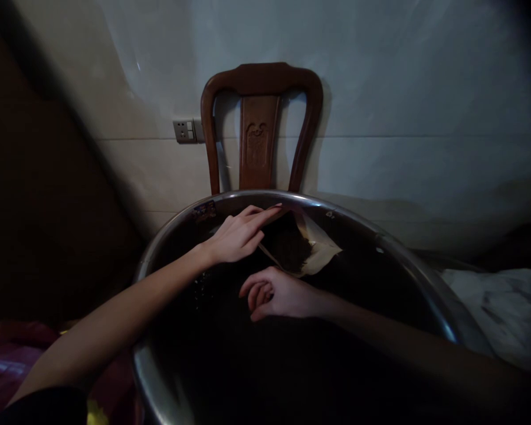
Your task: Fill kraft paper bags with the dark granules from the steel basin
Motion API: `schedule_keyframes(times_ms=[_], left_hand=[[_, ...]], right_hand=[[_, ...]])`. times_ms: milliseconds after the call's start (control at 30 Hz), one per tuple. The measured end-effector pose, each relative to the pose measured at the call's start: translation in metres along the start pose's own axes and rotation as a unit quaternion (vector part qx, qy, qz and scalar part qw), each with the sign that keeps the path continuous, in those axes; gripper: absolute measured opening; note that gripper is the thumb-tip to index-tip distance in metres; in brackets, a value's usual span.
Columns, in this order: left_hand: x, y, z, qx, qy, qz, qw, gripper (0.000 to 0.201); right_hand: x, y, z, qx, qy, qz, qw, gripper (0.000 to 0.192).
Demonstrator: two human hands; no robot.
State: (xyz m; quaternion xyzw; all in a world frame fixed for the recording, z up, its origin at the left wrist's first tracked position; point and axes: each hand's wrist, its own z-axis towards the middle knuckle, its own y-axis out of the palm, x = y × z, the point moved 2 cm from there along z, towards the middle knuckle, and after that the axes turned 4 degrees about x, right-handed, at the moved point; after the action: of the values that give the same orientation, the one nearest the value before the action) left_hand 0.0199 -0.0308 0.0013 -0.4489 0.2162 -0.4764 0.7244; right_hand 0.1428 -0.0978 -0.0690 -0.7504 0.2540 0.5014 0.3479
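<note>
A large, deep round metal tub (358, 219) with a shiny rim fills the space in front of me. Inside it, near the far wall, a pale bag (325, 251) gapes toward me with dark, loose stuff (287, 245) in it; what the stuff is I cannot make out. My left hand (239, 235) is at the bag's left edge, index finger stretched along the mouth and thumb lower down, gripping it. Just below the bag, my right hand (274, 294) is curled, fingers bent toward the thumb. Whatever lies within those fingers is hidden. Deep shadow covers the tub's inside.
Behind the tub a carved wooden chair (256, 141) stands against the tiled wall (380, 106). A wall socket (184, 131) is left of the chair. Whitish cloth or plastic (504, 307) lies at the right, and dark red shiny material (13, 366) at the lower left.
</note>
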Motion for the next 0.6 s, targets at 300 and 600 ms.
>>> schedule_keyframes(times_ms=[300,600], left_hand=[[0.000,0.000,0.000,0.005,0.009,-0.002,1.000,0.054],[0.001,-0.001,0.001,-0.004,0.004,-0.002,1.000,0.056]], right_hand=[[0.000,-0.012,-0.011,0.039,-0.040,-0.378,0.924,0.029],[0.019,0.007,-0.009,-0.184,0.080,-0.434,0.878,0.070]])
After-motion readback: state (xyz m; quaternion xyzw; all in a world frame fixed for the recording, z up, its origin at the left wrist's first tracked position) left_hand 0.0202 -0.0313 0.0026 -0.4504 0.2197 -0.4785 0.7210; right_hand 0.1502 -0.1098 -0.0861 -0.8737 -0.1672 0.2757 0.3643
